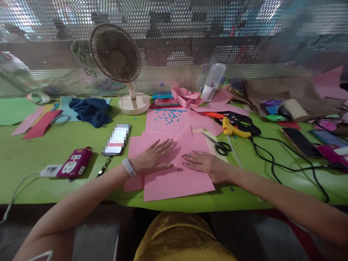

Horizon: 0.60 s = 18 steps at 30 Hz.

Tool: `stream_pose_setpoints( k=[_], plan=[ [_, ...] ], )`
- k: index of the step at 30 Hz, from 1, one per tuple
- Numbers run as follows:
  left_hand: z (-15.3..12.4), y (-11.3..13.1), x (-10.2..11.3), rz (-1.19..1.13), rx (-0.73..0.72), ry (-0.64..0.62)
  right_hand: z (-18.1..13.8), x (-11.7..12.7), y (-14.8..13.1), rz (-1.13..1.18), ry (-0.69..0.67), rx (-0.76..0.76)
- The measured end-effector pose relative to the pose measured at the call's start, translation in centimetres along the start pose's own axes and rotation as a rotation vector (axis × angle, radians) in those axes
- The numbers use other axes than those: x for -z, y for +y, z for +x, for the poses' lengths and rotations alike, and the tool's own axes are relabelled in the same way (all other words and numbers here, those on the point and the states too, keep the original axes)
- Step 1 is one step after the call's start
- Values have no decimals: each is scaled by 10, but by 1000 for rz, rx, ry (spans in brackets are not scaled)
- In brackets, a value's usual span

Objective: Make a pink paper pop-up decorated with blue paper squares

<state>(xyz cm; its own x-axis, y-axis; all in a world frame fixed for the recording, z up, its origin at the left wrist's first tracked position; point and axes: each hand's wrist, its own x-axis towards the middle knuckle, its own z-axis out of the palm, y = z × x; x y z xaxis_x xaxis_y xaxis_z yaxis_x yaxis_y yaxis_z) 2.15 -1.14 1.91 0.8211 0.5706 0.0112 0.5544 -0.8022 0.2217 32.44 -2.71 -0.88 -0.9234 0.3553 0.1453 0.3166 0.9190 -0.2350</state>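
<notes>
Several pink paper sheets (176,186) lie overlapped in front of me, the top one slightly turned. My left hand (153,157) rests flat on the top sheet, fingers stretched out to the right. Across from it, my right hand (203,165) also lies on the pink paper, its fingers pointing left and extended. Neither hand grips anything. Just beyond my right hand, black-handled scissors (221,146) rest on a pale yellow sheet (217,152). Behind the stack is another pink sheet (154,125) with small blue dots (170,116) scattered over it.
A white fan (133,103) stands at the back. Left are a phone (118,139), a purple power bank (76,163) and a blue cloth (92,110). A yellow glue gun (235,128), black cables (272,159) and a dark phone (301,142) lie right. A bottle (213,81) leans behind.
</notes>
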Motion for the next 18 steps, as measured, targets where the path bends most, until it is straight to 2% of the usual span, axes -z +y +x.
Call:
stream_pose_setpoints(
  k=[3,6,9,11,14,15,18],
  plan=[
    [8,1,-12,45,8,-6,1,3,-4,30,-7,-5],
    [8,0,-16,62,10,1,-2,18,-4,110,-51,-36],
    [7,-1,-14,57,-1,14,-5,39,13,275,-60,-142],
    [6,-1,-12,48,-27,20,-3,48,37,422,80,-319],
    [7,-1,-8,25,-52,16,15,47,82,571,483,-689],
    [7,-1,-7,14,-55,16,24,44,97,606,531,-741],
    [7,-1,-6,-21,-59,30,52,35,132,692,450,-734]
  ],
)
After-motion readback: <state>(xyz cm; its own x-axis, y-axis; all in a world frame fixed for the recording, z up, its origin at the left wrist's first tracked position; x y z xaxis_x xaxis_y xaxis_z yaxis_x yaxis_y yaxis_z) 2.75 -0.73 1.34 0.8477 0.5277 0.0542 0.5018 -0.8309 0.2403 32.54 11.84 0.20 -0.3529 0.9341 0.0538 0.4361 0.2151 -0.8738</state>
